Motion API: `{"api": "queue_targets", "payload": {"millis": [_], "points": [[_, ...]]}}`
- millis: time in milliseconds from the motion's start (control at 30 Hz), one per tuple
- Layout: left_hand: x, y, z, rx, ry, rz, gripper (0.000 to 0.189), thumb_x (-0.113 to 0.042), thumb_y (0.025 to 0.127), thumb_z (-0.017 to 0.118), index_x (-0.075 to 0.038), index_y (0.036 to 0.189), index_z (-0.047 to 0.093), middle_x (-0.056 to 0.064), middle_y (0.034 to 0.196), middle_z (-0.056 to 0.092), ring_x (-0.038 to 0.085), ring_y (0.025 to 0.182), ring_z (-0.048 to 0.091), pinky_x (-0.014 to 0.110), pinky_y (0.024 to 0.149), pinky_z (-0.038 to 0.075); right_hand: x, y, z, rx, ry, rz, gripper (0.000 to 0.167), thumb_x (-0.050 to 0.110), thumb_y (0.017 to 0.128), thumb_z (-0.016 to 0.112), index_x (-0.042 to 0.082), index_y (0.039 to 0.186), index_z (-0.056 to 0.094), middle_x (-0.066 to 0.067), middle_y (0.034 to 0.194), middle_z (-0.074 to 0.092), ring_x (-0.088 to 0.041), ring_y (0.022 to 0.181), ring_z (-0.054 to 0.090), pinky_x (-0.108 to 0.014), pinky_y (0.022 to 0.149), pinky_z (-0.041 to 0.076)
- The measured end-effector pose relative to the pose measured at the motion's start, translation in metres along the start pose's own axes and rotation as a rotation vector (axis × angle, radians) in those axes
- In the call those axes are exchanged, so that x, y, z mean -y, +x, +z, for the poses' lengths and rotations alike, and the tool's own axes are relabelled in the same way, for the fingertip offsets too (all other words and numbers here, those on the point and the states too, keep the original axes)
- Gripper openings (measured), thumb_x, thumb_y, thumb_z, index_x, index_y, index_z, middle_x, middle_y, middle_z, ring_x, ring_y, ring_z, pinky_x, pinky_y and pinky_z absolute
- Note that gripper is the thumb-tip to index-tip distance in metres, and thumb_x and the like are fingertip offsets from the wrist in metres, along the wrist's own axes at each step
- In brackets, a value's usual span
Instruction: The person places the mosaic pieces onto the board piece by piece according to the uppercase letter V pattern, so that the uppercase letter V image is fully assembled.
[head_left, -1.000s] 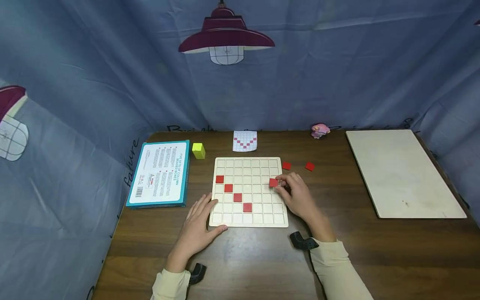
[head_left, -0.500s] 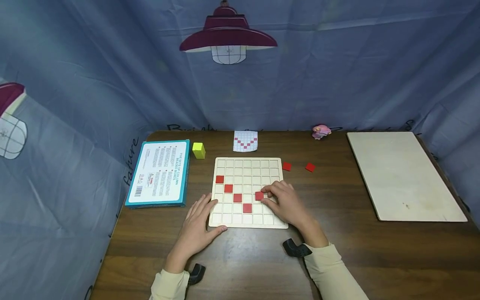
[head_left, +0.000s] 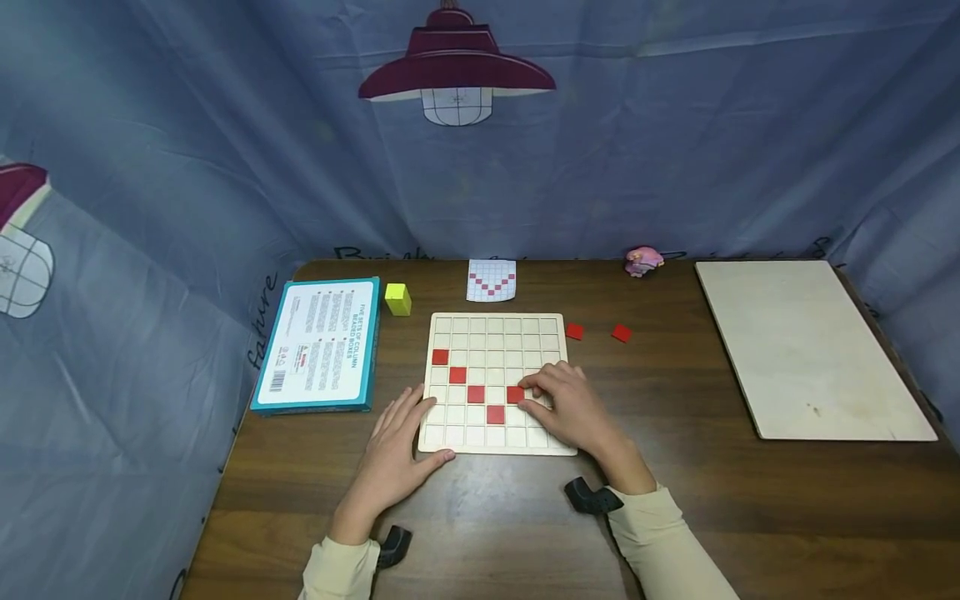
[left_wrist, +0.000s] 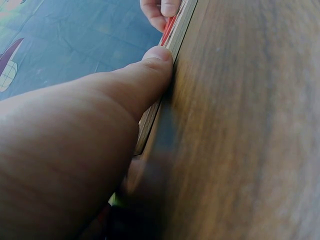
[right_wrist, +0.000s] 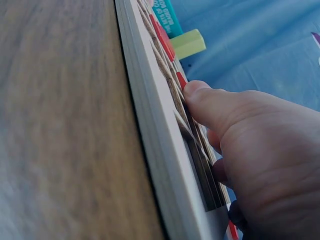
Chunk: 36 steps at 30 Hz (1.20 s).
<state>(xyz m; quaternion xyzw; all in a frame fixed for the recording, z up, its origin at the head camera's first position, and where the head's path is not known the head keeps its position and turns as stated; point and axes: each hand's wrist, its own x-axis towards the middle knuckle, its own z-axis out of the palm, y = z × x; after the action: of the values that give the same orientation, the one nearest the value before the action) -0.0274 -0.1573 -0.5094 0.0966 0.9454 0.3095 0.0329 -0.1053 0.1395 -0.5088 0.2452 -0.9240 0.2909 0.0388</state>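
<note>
In the head view a cream grid board (head_left: 459, 435) lies on the table, with red square tiles forming a slanting line from its left side. My right hand (head_left: 566, 408) is over the board's right half. Its thumb and forefinger pinch the right edge of a red tile (head_left: 514, 395), which lies in a grid cell. In the right wrist view the thumb (right_wrist: 200, 97) meets that tile's edge; the other fingers are partly hidden. My left hand (head_left: 393, 462) rests at the board's lower left corner, fingers extended along the left edge and thumb on the front edge.
Two loose red tiles, one near (head_left: 574, 332) and one farther right (head_left: 621, 333), lie beyond the board's right side. A printed pattern card (head_left: 491, 281), yellow block (head_left: 398, 300) and pink figurine (head_left: 644, 262) stand behind. A teal-edged box (head_left: 318, 346) is left, a white panel (head_left: 813, 354) right.
My right hand has carried the red tile left and toward me, from the board's right edge into a cell farther in. My left hand has stayed in place.
</note>
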Motion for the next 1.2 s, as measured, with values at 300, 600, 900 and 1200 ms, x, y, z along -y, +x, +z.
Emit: {"api": "queue_targets", "payload": {"millis": [300, 600, 900, 1200], "points": [[0.001, 0.000, 0.000, 0.004, -0.001, -0.001, 0.085, -0.049, 0.084, 0.081, -0.012, 0.152, 0.046, 0.010, 0.167, 0.031, 0.035, 0.157, 0.025, 0.057, 0.127, 0.020, 0.003, 0.000, 0.001, -0.028, 0.021, 0.018, 0.021, 0.026, 0.087, 0.083, 0.018, 0.105, 0.077, 0.009, 0.081, 0.059, -0.011, 0.082, 0.047, -0.036, 0.082, 0.037], [0.001, 0.001, 0.000, 0.007, 0.007, 0.005, 0.086, -0.052, 0.085, 0.079, -0.013, 0.153, 0.045, 0.010, 0.167, 0.032, 0.034, 0.157, 0.026, 0.056, 0.127, 0.020, -0.010, 0.002, -0.009, -0.116, 0.141, 0.073, 0.033, 0.022, 0.084, 0.085, 0.010, 0.113, 0.076, 0.003, 0.084, 0.062, -0.013, 0.084, 0.050, -0.032, 0.074, 0.043], [-0.001, 0.002, -0.001, 0.002, 0.004, 0.005, 0.085, -0.052, 0.085, 0.079, -0.013, 0.152, 0.046, 0.009, 0.167, 0.032, 0.034, 0.156, 0.026, 0.057, 0.127, 0.020, -0.073, -0.002, -0.040, -0.419, 0.129, 0.230, 0.041, 0.011, 0.084, 0.084, 0.000, 0.121, 0.070, -0.017, 0.097, 0.066, -0.033, 0.095, 0.054, -0.039, 0.083, 0.039], [0.002, -0.001, 0.002, -0.005, 0.017, 0.001, 0.084, -0.053, 0.085, 0.078, -0.013, 0.152, 0.046, 0.009, 0.167, 0.033, 0.034, 0.156, 0.026, 0.057, 0.126, 0.021, -0.107, -0.008, -0.052, -0.478, 0.049, 0.388, 0.041, 0.010, 0.088, 0.080, -0.003, 0.124, 0.068, -0.024, 0.108, 0.062, -0.042, 0.102, 0.047, -0.046, 0.085, 0.034]]}}
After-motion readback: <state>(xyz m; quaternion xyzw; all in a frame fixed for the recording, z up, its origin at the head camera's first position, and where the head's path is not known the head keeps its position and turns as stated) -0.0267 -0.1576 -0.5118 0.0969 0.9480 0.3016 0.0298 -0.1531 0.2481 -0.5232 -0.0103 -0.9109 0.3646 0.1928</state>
